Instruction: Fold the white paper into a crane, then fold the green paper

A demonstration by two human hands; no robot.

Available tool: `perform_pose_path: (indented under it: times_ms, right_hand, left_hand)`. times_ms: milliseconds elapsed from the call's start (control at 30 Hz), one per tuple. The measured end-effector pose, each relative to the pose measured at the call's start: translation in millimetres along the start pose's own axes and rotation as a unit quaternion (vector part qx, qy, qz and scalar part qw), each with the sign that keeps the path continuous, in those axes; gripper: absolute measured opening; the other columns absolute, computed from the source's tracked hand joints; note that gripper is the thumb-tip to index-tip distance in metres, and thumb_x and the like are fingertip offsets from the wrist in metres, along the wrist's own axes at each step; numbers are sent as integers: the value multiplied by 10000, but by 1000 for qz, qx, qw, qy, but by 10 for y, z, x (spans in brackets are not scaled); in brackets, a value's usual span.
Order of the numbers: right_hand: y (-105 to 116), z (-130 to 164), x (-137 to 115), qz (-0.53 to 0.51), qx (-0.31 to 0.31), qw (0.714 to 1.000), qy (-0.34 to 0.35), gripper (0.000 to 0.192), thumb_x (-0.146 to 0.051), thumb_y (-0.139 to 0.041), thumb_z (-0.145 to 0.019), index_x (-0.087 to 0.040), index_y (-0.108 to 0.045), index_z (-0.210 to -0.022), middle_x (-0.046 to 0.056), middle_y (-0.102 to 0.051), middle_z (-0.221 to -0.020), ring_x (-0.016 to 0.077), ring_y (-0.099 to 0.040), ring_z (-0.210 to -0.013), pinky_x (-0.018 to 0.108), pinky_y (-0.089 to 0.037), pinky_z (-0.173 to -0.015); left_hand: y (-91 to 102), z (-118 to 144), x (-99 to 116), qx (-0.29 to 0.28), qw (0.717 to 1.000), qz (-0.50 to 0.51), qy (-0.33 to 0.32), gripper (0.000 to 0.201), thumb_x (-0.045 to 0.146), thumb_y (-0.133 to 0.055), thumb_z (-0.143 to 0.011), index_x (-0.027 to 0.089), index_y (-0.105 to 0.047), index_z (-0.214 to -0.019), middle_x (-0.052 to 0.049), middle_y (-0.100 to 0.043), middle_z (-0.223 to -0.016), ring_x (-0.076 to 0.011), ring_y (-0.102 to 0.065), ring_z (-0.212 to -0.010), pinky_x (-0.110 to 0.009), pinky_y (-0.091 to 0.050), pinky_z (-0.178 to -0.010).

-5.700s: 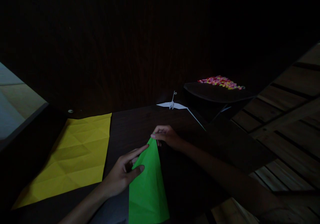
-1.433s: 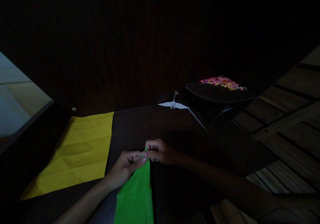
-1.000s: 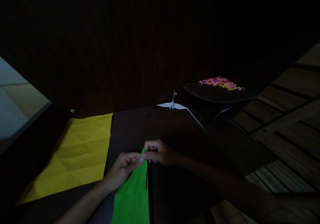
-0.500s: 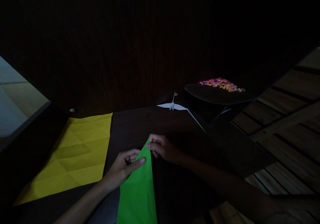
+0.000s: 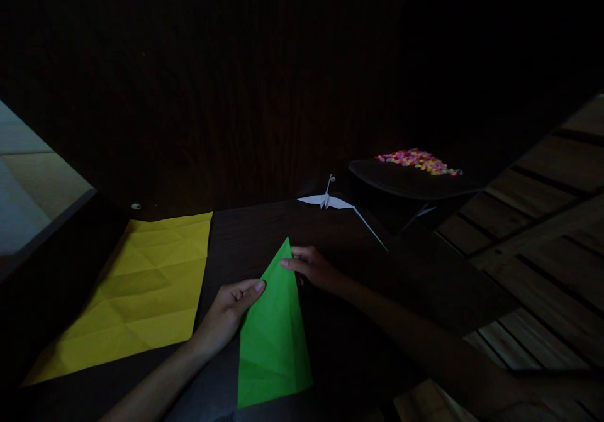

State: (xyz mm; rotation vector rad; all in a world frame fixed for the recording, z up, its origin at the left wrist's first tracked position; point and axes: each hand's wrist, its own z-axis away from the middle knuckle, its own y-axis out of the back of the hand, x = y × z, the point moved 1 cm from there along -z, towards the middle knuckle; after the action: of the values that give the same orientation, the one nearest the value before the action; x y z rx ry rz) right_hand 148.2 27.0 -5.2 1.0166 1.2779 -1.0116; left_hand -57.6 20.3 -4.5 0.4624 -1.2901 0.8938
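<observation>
At lower centre, the left hand (image 5: 226, 312) and right hand (image 5: 315, 270) clamp thumb and fingers on tapered green paper (image 5: 274, 340). Creased yellow paper (image 5: 141, 283) lies lower left.

I see plain bright green on the near sheet (image 5: 274, 340), while the yellow sheet (image 5: 155, 283) at left is crossed by straight and slanting creases. Farther off, the crane (image 5: 325, 200) is white and the bits (image 5: 419, 160) at far right mix pink, red and yellow. The panel (image 5: 236, 95) runs near-black with faint reddish-brown grain, and brown slats (image 5: 557, 277) at right stripe with black gaps.
</observation>
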Motion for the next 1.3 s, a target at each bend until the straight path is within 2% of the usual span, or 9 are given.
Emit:
perform_pose_path:
  times_ms: [133, 300, 433, 567, 667, 833, 1067, 1200, 1300]
  right_hand:
    - [14, 4, 6, 10, -5, 1000, 1, 329, -487, -604, -809, -166, -580, -741, -36, -525, -604, 91, -470, -481, 197, -348, -416]
    - [77, -24, 11, 35, 47, 998, 38, 315, -441, -606, -827, -171, -566, -669, -35, -504, -597, 103, -456, -542, 218, -350, -491]
    - [105, -48, 17, 15, 82, 996, 26, 312, -444, -643, -797, -175, -569, -657, -31, -523, -611, 115, -467, -585, 230, -359, -538]
    - [94, -42, 24, -26, 49, 998, -7, 286, -444, -668, -777, -160, -651, -757, -17, -603, -655, 121, -515, -585, 242, -393, -559]
    - [85, -33, 44, -26, 15, 999, -29, 316, -455, -708, -751, -142, -666, -740, 1, -636, -649, 132, -543, -576, 250, -397, -542]
    - [87, -36, 69, -2, 30, 999, -19, 369, -496, -705, -766, -137, -653, -699, -1, -638, -607, 124, -544, -550, 240, -374, -510]
    - [38, -2, 43, -61, 15, 997, -42, 357, -451, -796, -650, -147, -683, -800, 37, -725, -776, 180, -652, -668, 297, -486, -628]
    - [39, 0, 36, -46, 12, 998, -35, 311, -416, -777, -663, -149, -661, -775, 16, -691, -723, 162, -617, -631, 279, -453, -602]
    - [56, -14, 41, -10, 28, 1000, -8, 288, -425, -691, -744, -163, -597, -671, -35, -564, -590, 111, -495, -538, 242, -370, -538]
  left_hand:
    - [19, -5, -30, 6, 1000, 2, -8, 382, 478, -640, -860, 148, -740, -1025, -65, -770, -882, -215, -700, -725, -306, -530, -718]
    - [-11, 9, 12, 0, 1000, -4, -21, 367, 436, -682, -839, 169, -726, -1087, -64, -772, -937, -221, -712, -793, -316, -531, -784]
    - [-31, 17, 37, 0, 1000, -4, -20, 372, 424, -719, -806, 184, -731, -1089, -66, -775, -959, -232, -719, -812, -333, -534, -818]
    - [-14, 12, 28, 41, 999, 4, -30, 366, 428, -729, -794, 167, -748, -1050, -74, -780, -933, -233, -721, -798, -314, -537, -776]
    - [8, 7, 11, 66, 997, 22, -37, 380, 423, -728, -795, 159, -743, -1068, -82, -779, -952, -240, -723, -808, -325, -536, -790]
    - [28, -6, -18, 79, 995, 42, -37, 385, 397, -730, -801, 152, -736, -1098, -99, -772, -1003, -256, -723, -864, -347, -533, -835]
    - [50, -16, -43, 109, 992, 53, -40, 430, 405, -745, -783, 147, -728, -1127, -113, -777, -970, -268, -730, -822, -358, -550, -789]
    - [65, -23, -65, 115, 991, 48, -42, 436, 414, -756, -768, 151, -732, -1115, -105, -779, -958, -258, -730, -799, -342, -553, -762]
    - [66, -22, -65, 121, 990, 43, -49, 427, 415, -759, -766, 148, -734, -1097, -100, -779, -959, -254, -727, -821, -325, -555, -758]
